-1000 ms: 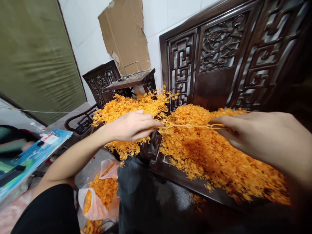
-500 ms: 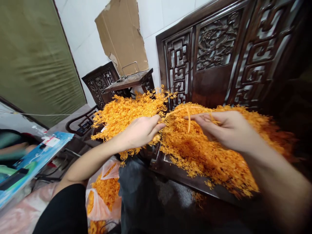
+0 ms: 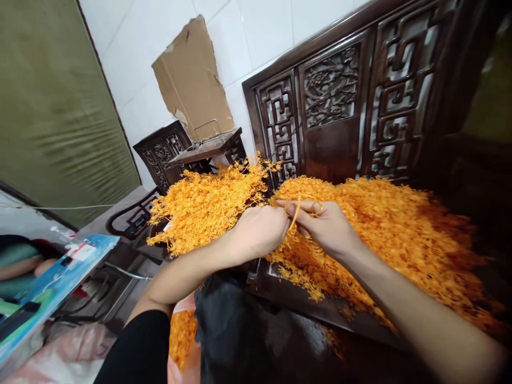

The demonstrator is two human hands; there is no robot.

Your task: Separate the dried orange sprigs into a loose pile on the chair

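Note:
My right hand (image 3: 322, 221) is closed in a pinch on a thin orange strand (image 3: 296, 212), which loops and curves around its fingers. My left hand (image 3: 260, 229) is closed right beside it, back of the hand towards me, with fingertips near the strand's lower end. What those fingers grip is hidden. Beneath and behind the right hand spreads a big heap of orange frilly plastic-looking sprigs (image 3: 384, 229) on a dark wooden bench (image 3: 288, 290). Another orange bunch (image 3: 204, 208) rises beyond my left wrist.
A carved dark wood backrest (image 3: 332, 154) stands behind the heap. Torn cardboard (image 3: 192, 80) leans on the tiled wall above a small wooden table (image 3: 208, 148). At left are a blue board (image 3: 76, 266) and another person's arm (image 3: 20, 269). A pinkish bag (image 3: 182, 362) holds more orange pieces below.
My hands have come together: the left moved right and slightly down, the right moved left. The strand that stretched between them is now bunched at the fingers. The view has shifted slightly.

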